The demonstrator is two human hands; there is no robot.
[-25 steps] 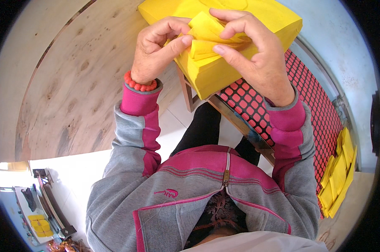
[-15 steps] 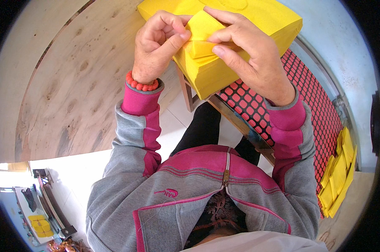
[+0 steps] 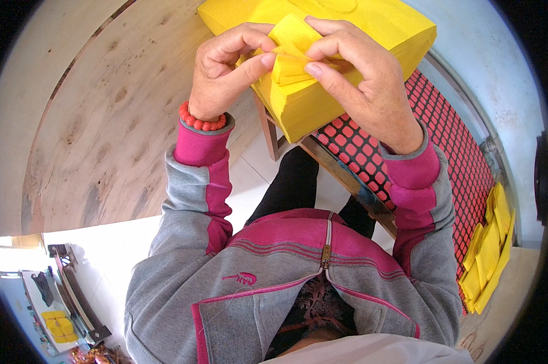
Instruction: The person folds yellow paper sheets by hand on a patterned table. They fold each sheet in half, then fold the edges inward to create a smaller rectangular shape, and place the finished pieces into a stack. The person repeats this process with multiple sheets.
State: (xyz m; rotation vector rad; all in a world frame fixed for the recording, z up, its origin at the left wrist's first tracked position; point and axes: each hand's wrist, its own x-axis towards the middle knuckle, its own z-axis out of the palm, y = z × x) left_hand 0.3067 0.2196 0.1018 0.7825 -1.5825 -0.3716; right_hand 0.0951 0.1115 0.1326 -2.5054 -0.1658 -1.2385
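Plywood tabletop point(image 3: 116, 127) stood left of yellow bag point(image 3: 386, 30). Over bag's near end, folded cloth point(image 3: 290, 65) sat between left hand point(image 3: 222, 73) and right hand point(image 3: 367, 76), both pinching edges.

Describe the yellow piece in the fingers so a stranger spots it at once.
Find the big boxy yellow bag at the top of the view. Over its near end, the left hand and right hand pinch a small folded yellow piece. Creased and hand-held, it differs from the boxy bag beneath and the untouched yellow pile at far right.
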